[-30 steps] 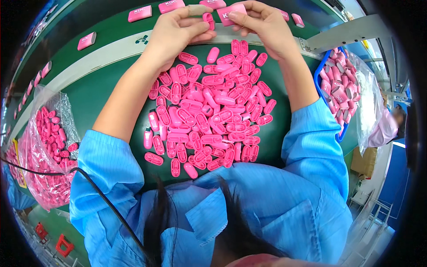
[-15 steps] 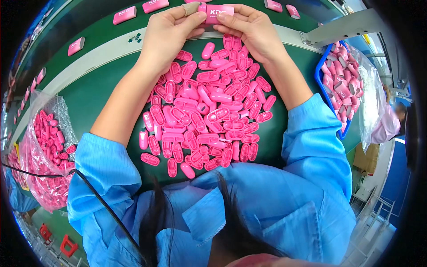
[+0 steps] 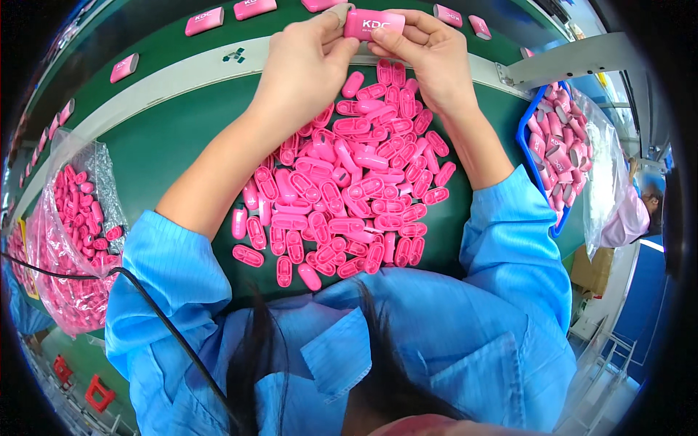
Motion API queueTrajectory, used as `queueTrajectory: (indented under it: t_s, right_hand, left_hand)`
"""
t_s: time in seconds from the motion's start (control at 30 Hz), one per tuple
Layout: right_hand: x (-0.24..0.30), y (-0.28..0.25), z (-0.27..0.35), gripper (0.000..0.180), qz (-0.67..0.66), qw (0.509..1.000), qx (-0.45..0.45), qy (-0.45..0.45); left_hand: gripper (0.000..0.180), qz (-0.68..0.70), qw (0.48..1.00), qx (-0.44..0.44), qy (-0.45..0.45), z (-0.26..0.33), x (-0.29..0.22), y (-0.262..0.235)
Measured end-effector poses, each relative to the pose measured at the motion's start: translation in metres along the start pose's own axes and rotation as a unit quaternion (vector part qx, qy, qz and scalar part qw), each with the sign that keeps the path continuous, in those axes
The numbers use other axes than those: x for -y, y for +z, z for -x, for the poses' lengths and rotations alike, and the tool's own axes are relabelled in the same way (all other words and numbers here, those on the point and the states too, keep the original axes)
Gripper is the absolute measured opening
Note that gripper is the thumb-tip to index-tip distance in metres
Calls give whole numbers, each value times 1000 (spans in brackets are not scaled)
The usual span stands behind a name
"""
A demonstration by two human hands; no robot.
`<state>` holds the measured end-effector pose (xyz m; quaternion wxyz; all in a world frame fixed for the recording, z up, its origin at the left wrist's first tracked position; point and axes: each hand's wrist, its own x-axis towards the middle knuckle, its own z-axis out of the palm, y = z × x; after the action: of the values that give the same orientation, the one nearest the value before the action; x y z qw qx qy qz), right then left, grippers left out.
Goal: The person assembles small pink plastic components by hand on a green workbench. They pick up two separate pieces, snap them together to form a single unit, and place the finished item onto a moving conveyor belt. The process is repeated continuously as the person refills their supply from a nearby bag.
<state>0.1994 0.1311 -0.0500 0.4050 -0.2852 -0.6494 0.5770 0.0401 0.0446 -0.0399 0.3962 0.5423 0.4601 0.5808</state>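
At the far edge of the pile, both hands are raised to a pink flattened casing (image 3: 361, 26) with white print. My right hand (image 3: 436, 65) grips its right end, thumb pressed on the printed face and fingers behind. My left hand (image 3: 304, 69) is closed at the left end, thumb and fingers pinched there; one fingertip wears a beige cover. Whatever sits inside the casing is hidden. Below the hands, a heap of small pink oval plastic shells (image 3: 327, 200) covers the green table (image 3: 174, 138), many with their hollow side up.
On the left stands a clear bag (image 3: 69, 280) of pink parts. A blue tray (image 3: 525, 138) of printed pink casings is at the right. Beyond a pale rail (image 3: 163, 83), more casings (image 3: 204, 22) lie spaced along a green strip. A black cable (image 3: 156, 316) crosses my left sleeve.
Both hands and the casing have shifted slightly right. A small pink piece seen at the casing's left end before no longer shows separately. Casings beyond the rail sit at slightly different places.
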Motion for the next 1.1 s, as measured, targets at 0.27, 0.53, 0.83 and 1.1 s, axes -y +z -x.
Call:
queueTrajectory:
  t_s: [0.27, 0.53, 0.83, 1.1]
  right_hand:
    - [-5, -10, -11, 32, 53, 998, 15, 35]
    - [-3, -28, -73, 39, 349, 937, -21, -10]
    - [-7, -73, -79, 35, 712, 689, 38, -132]
    - [25, -38, -29, 34, 107, 993, 34, 44]
  left_hand:
    - [61, -334, 941, 51, -27, -4, -11, -5]
    - [25, -422, 898, 60, 109, -11, -2, -21]
    - [17, -546, 821, 112, 119, 6, -6, -13]
    - [26, -155, 973, 106, -138, -15, 3, -24]
